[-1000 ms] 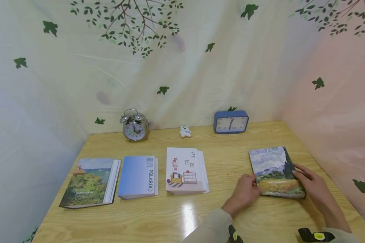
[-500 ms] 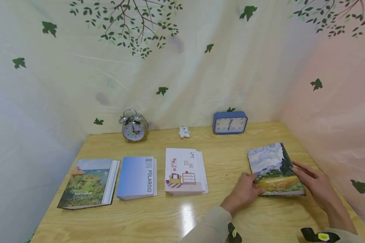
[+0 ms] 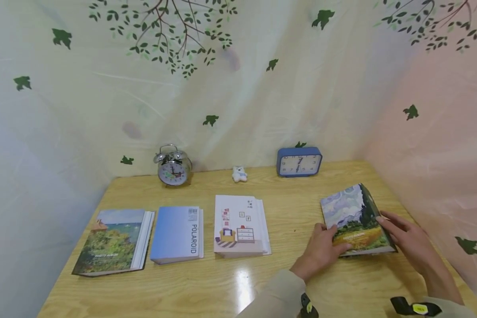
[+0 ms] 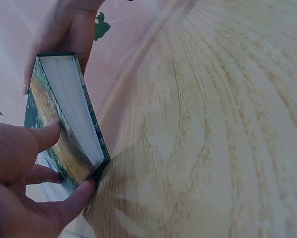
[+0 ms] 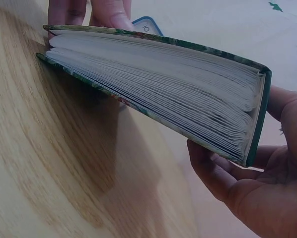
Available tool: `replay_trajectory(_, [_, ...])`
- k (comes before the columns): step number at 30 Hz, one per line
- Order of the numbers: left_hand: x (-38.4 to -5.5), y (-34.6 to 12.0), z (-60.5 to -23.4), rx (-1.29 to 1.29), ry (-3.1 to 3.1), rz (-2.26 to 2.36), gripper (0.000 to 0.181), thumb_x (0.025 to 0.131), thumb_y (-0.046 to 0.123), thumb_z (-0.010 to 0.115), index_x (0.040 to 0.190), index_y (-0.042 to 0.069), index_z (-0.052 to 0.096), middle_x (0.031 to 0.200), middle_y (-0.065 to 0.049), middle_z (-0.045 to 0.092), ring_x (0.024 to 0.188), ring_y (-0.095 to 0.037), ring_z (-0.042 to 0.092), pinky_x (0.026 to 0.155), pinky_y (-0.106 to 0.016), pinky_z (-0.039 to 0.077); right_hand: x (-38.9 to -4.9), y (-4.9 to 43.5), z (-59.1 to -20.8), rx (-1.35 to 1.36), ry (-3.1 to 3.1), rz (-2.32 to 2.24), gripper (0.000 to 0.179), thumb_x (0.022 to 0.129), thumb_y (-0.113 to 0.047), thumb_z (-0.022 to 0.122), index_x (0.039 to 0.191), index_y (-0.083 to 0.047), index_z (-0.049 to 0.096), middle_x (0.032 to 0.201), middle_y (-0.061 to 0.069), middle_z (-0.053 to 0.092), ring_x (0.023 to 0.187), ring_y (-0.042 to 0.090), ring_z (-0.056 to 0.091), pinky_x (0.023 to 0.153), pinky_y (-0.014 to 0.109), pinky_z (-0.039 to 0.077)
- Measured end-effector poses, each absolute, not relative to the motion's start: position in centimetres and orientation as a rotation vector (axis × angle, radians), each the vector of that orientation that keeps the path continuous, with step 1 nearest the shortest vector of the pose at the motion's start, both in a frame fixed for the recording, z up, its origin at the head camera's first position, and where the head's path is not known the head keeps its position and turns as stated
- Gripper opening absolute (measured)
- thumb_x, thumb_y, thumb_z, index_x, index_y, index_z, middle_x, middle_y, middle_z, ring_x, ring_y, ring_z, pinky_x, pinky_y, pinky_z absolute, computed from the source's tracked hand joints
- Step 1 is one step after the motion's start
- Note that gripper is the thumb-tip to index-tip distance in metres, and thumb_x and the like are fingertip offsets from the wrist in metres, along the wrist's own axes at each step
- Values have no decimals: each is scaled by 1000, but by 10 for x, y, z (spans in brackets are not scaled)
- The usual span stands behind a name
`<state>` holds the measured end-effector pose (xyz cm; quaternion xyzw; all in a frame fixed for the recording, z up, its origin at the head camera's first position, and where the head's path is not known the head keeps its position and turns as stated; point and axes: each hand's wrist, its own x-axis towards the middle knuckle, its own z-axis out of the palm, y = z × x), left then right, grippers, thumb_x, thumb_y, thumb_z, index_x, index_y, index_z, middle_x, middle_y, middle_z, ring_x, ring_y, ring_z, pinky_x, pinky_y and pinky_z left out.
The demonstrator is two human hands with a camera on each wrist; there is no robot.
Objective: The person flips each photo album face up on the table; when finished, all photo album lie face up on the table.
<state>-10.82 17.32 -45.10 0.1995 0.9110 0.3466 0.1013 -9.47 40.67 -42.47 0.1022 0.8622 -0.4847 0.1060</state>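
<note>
A photo album (image 3: pixel 351 218) with a painted landscape cover lies between my hands at the right of the table. My left hand (image 3: pixel 317 251) grips its near left corner, thumb over the cover. On the opposite side my right hand (image 3: pixel 411 243) holds the spine edge, fingers curled beneath the cover. From the right wrist, the album (image 5: pixel 153 84) appears tilted, its spine side raised off the wood and its white page edges showing. The left wrist view shows the left thumb and fingers (image 4: pixel 49 136) around the corner, low over the table.
Left of the hands lie a white album (image 3: pixel 240 225) with a room drawing, a blue POLAROID album (image 3: pixel 175 232) and another painted album (image 3: pixel 115 240). Behind them stand a silver alarm clock (image 3: pixel 172 170), a small white bear figure (image 3: pixel 240 174) and a blue clock (image 3: pixel 299 162). Cloth walls surround the table.
The held album has come up and tilted, its far edge rising and its cover turning slightly leftward. Both hands have kept hold of it. The other albums and clocks stay put.
</note>
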Motion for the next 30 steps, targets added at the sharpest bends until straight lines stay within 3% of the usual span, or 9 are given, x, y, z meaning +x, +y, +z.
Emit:
replay_trajectory(3, [-106, 175, -449, 556, 2697, 1006, 65, 90, 55, 56, 144, 19, 45, 133, -3, 48, 119, -9, 50, 96, -20, 45, -95, 405, -424, 305, 2542, -1425, 81, 97, -55, 39, 152, 0, 15, 154, 31, 16, 135, 34, 34, 75, 8, 45])
replay_trajectory(10, [-103, 177, -443, 484, 2678, 997, 65, 91, 58, 52, 145, 22, 43, 140, -3, 45, 126, -14, 43, 99, -27, 43, -97, 403, -422, 285, 2574, -1386, 82, 97, -56, 39, 152, 1, 16, 153, 32, 19, 133, 43, 33, 76, 12, 49])
replay_trajectory(14, [-104, 177, -442, 474, 2669, 998, 65, 90, 60, 52, 144, 25, 43, 141, -2, 44, 126, -16, 41, 99, -30, 43, -97, 403, -421, 289, 2603, -1358, 83, 96, -56, 41, 152, 0, 15, 151, 33, 23, 128, 42, 37, 71, 10, 46])
replay_trajectory(16, [-105, 177, -443, 488, 2658, 1018, 63, 91, 58, 53, 144, 26, 43, 141, -2, 44, 126, -16, 41, 99, -30, 42, -97, 402, -419, 290, 2623, -1341, 83, 96, -56, 42, 153, -2, 15, 149, 34, 25, 119, 32, 50, 70, 12, 47])
replay_trajectory(18, [-105, 177, -444, 509, 2647, 1038, 62, 91, 57, 53, 145, 28, 42, 141, -2, 43, 126, -16, 41, 100, -30, 42, -97, 401, -417, 285, 2642, -1334, 83, 95, -56, 44, 153, -2, 16, 148, 34, 28, 105, 12, 57, 68, 15, 48])
replay_trajectory(21, [-108, 175, -446, 557, 2639, 1068, 60, 92, 55, 53, 145, 30, 41, 139, -2, 44, 124, -15, 43, 99, -28, 43, -96, 398, -413, 265, 2657, -1359, 81, 96, -54, 46, 152, -2, 19, 145, 33, 32, 88, -13, 48, 68, 17, 50])
replay_trajectory(26, [-112, 168, -448, 614, 2585, 1154, 60, 92, 52, 55, 146, 28, 41, 137, -3, 47, 123, -14, 47, 97, -27, 45, -95, 396, -412, 189, 2655, -1491, 73, 99, -48, 43, 150, 0, 25, 141, 24, 36, 91, -18, 49, 71, 14, 50])
replay_trajectory(30, [-117, 163, -450, 611, 2511, 1224, 61, 92, 51, 55, 146, 28, 40, 135, -4, 49, 121, -13, 49, 98, -27, 45, -96, 394, -412, 91, 2634, -1637, 64, 101, -41, 42, 149, -2, 29, 133, 0, 45, 98, -18, 51, 76, 9, 50])
